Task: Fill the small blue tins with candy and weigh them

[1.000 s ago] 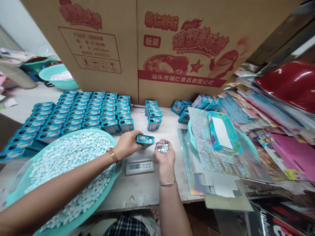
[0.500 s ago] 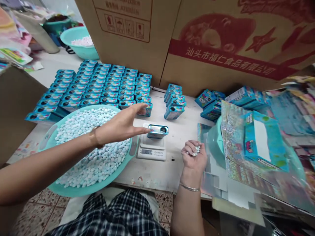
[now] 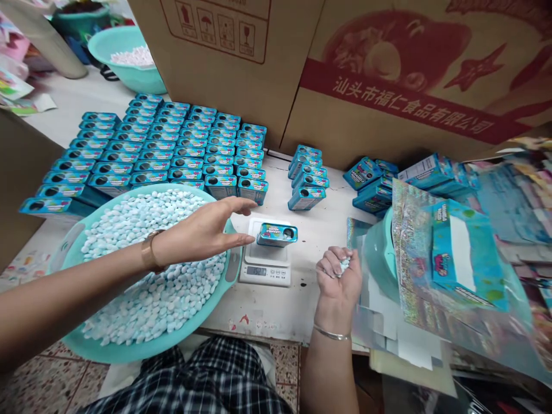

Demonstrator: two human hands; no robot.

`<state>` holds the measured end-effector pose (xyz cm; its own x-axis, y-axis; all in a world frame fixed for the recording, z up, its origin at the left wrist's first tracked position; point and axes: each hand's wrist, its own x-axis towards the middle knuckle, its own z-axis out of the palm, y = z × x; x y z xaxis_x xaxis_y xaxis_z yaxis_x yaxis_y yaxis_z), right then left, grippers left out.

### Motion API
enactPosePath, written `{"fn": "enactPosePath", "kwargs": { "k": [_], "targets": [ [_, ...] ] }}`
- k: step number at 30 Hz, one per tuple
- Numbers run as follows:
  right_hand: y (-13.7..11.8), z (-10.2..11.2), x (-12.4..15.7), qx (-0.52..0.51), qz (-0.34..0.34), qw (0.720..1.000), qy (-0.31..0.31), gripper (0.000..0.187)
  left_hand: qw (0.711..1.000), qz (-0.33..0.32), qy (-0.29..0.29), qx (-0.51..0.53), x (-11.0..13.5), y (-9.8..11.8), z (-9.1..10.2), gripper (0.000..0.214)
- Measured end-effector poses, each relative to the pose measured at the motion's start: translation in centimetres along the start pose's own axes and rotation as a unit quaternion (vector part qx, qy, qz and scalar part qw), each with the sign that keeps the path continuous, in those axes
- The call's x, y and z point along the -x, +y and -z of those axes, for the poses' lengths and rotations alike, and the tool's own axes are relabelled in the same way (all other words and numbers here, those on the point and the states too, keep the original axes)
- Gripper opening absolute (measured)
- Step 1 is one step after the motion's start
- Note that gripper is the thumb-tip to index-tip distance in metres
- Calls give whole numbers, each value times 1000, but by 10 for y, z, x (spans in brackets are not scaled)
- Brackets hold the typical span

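Note:
A small blue tin (image 3: 276, 234) with a round dark opening in its top stands on a white digital scale (image 3: 266, 275). My left hand (image 3: 207, 230) is open just left of the tin, thumb and fingers apart, not touching it. Under that forearm is a wide turquoise basin (image 3: 235, 265) heaped with pale blue and white candies (image 3: 164, 305). To the right of the scale, my right hand (image 3: 339, 276) is palm up, its fingers curled round several of these candies.
Rows of blue tins (image 3: 146, 150) fill the back left; a short row (image 3: 307, 195) stands farther right. Large cardboard boxes (image 3: 241, 86) wall off the back. At right, a turquoise tub (image 3: 379, 247) carries shiny packaging and a blue box (image 3: 468, 253). A second basin (image 3: 133, 72) sits far left.
My left hand has drawn back slightly to the left from the tin, whose lettered top now shows fully. My right hand keeps its candies in about the same place. The view has shifted slightly.

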<state>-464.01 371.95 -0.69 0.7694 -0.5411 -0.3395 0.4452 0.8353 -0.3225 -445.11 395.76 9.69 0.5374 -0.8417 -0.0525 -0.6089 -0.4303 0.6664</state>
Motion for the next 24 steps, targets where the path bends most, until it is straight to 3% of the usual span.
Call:
{"fn": "enactPosePath", "kwargs": {
  "k": [7, 10, 16, 21, 24],
  "targets": [
    [28, -84, -11, 45, 47, 998, 9, 31, 997, -45, -23, -58, -24, 10, -36, 60],
    [40, -107, -13, 48, 53, 997, 4, 34, 995, -72, 3, -70, -33, 20, -47, 54],
    [49, -105, -14, 9, 41, 999, 1, 35, 970, -184, 120, -103, -39, 53, -52, 19],
    [48, -93, -15, -34, 39, 998, 40, 28, 940, -228, 121, -222, -51, 76, -59, 27],
    [44, -90, -12, -26, 28, 999, 30, 24, 923, -255, 121, -261, -53, 83, -65, 27]
  ]
}}
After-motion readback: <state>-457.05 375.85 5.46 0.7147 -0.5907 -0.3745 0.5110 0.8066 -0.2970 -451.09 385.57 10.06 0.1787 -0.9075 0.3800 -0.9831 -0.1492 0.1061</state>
